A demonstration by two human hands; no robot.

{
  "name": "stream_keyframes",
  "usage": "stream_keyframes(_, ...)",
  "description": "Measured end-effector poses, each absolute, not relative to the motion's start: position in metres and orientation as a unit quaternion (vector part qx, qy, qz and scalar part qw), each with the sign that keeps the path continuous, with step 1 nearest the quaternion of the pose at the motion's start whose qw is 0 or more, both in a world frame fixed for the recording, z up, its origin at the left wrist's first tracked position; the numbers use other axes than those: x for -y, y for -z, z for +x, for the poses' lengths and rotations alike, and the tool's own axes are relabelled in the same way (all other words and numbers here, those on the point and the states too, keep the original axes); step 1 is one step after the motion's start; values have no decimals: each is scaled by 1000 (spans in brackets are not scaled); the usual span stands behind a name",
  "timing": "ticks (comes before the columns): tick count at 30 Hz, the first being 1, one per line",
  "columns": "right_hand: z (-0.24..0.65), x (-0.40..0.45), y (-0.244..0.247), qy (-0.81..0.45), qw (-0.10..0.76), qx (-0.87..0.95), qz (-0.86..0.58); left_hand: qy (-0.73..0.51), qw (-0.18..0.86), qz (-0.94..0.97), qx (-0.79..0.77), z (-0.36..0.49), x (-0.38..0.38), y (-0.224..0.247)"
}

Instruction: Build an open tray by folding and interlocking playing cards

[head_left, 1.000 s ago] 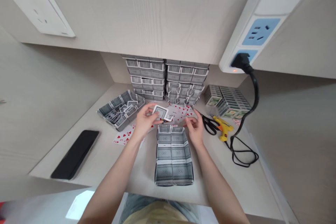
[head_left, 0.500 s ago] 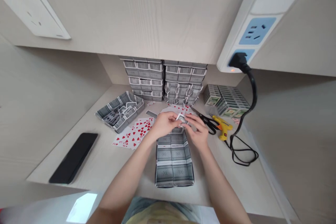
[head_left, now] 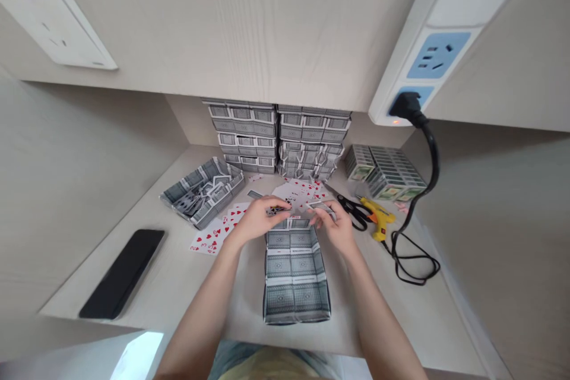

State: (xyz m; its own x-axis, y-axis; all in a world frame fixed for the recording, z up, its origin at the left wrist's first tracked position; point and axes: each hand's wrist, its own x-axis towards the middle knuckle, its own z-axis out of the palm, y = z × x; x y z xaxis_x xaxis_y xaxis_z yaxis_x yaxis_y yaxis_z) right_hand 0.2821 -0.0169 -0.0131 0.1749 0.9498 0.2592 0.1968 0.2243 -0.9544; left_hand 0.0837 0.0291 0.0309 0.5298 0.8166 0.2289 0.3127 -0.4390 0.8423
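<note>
My left hand [head_left: 262, 217] pinches a playing card [head_left: 276, 210], only partly visible between thumb and fingers. In my right hand [head_left: 335, 224] is another playing card [head_left: 321, 208], gripped between thumb and fingertips. Both hands hover over the far end of a long open box [head_left: 291, 294] built from grey-backed cards. Loose cards lie face up beyond the hands [head_left: 303, 190], and a fan of red heart cards [head_left: 212, 236] rests beside my left forearm.
At left stand a card box [head_left: 202, 190] full of folded cards and a black phone [head_left: 122, 273]. Stacked card boxes [head_left: 247, 139] line the back. Black scissors [head_left: 356, 212], a yellow glue gun [head_left: 378, 218] with its cable, and packs of cards [head_left: 387, 172] are at right; a power strip [head_left: 431, 59] hangs above.
My hands have moved apart from a single spot where they met at one folded card. Now each holds a card, the left one further left.
</note>
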Motion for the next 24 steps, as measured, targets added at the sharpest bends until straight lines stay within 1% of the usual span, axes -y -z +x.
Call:
stream_keyframes(2,286,17,11,-340,530,566,-532,-285,424,784,-352,81,-32,-17)
stream_keyframes(4,287,17,10,-316,510,590,-541,-265,445,779,-354,80,-32,-5)
stream_keyframes(7,289,18,8,-272,492,619,-548,-271,443,769,-374,82,-31,5)
stream_keyframes(10,293,18,9,-279,476,622,-555,-281,446,759,-382,84,-29,9)
stream_keyframes(13,299,17,11,-315,472,627,-533,-305,456,742,-386,85,-26,10)
stream_keyframes(16,303,16,13,-322,483,632,-514,-317,468,727,-390,87,-24,11)
stream_keyframes(24,306,18,11,-245,473,669,-518,-328,478,713,-395,92,-22,16)
